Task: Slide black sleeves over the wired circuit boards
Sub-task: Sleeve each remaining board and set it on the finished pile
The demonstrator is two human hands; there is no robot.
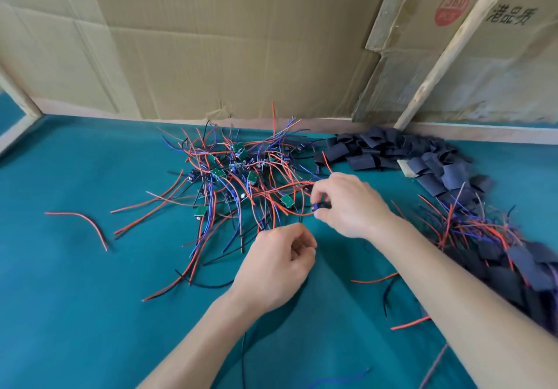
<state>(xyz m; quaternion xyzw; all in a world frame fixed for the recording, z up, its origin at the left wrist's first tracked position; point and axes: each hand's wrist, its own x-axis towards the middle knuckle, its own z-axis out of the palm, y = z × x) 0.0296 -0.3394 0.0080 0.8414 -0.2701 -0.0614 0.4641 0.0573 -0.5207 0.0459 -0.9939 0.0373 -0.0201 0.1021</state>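
While my right hand (344,204) pinches a small dark part (321,206) at the near right edge of the wire tangle (241,183), the step in hand reads as pulling one wired board free for sleeving.

Item: wire tangle, red, blue and black leads with small green circuit boards (287,201) scattered through it, lying on the teal cloth (75,298). All places below are taken from it.

Item: right hand, thumb and fingertips closed on the dark part; whether that is a board component or a sleeve, I cannot tell.

Item: left hand (277,264), just nearside of the tangle, fingers curled; it seems to pinch thin leads, though the grip is hidden.

Item: black sleeves (392,153), loose heap to the far right of the tangle.

Item: finished pieces (498,255), sleeved, piled to the near right.

Handling note: I judge it best to gather the leads together with my left hand and draw slowly, so neighbouring wires do not snag and drag other boards along.
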